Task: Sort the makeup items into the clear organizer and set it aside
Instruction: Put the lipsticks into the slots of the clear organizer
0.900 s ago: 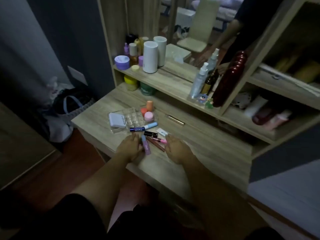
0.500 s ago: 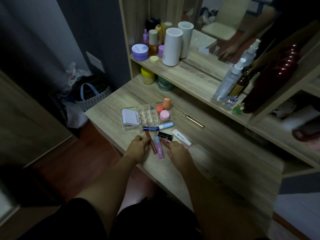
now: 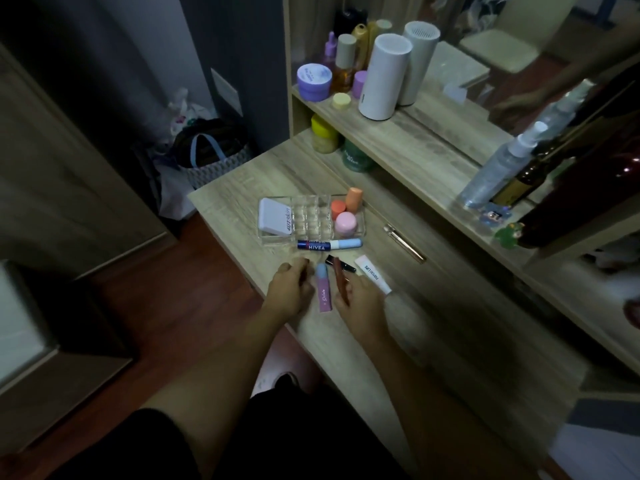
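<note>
Both hands have slid a little nearer the organizer (image 3: 311, 220) since the earlier frame, by my read. My left hand (image 3: 289, 292) lies curled on the table (image 3: 450, 306), its fingers (image 3: 298, 268) over something dark that I cannot make out; gripping or not, I cannot tell. My right hand (image 3: 360, 299) pinches a reddish tube (image 3: 341, 280), half hidden. Between them lies a pink tube (image 3: 323, 292). Nivea stick (image 3: 329, 244) sits just beside the organizer, which holds a compact (image 3: 275, 216) and pots (image 3: 344, 218).
</note>
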